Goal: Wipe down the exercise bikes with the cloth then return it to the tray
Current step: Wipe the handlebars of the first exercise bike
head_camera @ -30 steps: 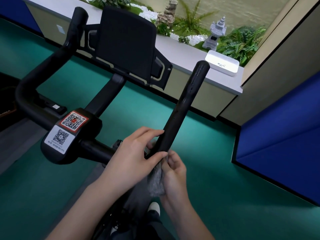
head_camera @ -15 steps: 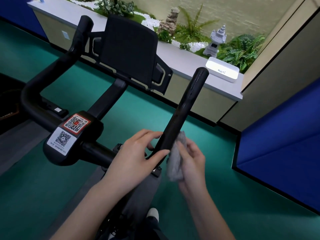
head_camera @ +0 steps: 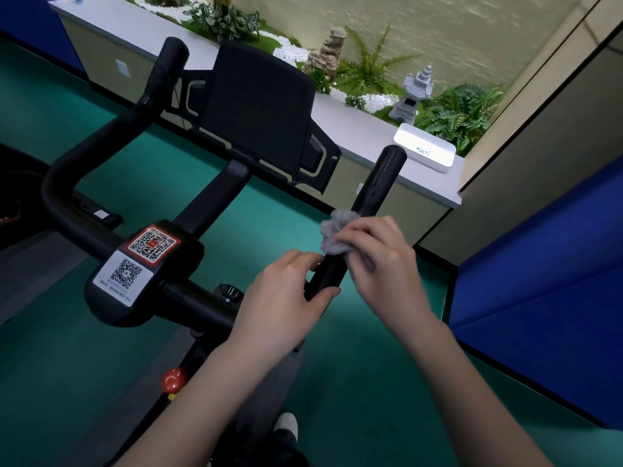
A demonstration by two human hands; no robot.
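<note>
- I see one exercise bike [head_camera: 215, 203] from above, black, filling the left and middle of the head view. It stands on a green floor [head_camera: 67, 382].
- The cloth [head_camera: 332, 234] is grey and bunched. It is wrapped against the right handlebar [head_camera: 377, 193] about halfway up the straight bar, and shows on the bar's left side and under the fingers.
- Right hand [head_camera: 381, 257] — the fingers curl over the cloth and clamp it to the bar from the right. I cannot see the thumb.
- Left hand [head_camera: 286, 298] — it grips the same bar just below the cloth, thumb across the near side, fingers curled over the far side. The fingertips lie just beside the cloth's lower edge; I cannot tell whether they touch it.
- Above the cloth the bar is bare and tilts up and away to the right.
- The tray [head_camera: 426, 151] is white and shallow. It sits on the grey ledge [head_camera: 364, 136] beyond the bar's tip, well apart from the cloth. There are small dark marks inside; I cannot make them out.
- A stone lantern [head_camera: 413, 92] stands just behind the tray, with ferns [head_camera: 462, 112] to its right.
- Two QR stickers are on the stem housing, the red-framed one [head_camera: 153, 244] above the white one [head_camera: 123, 274].
- A dark console panel [head_camera: 259, 106], seen from the back, stands between the bars. The left handlebar [head_camera: 161, 79] rises at upper left.
- There is a red knob [head_camera: 173, 379] low on the frame.
- A blue panel [head_camera: 539, 281] is at the right.
</note>
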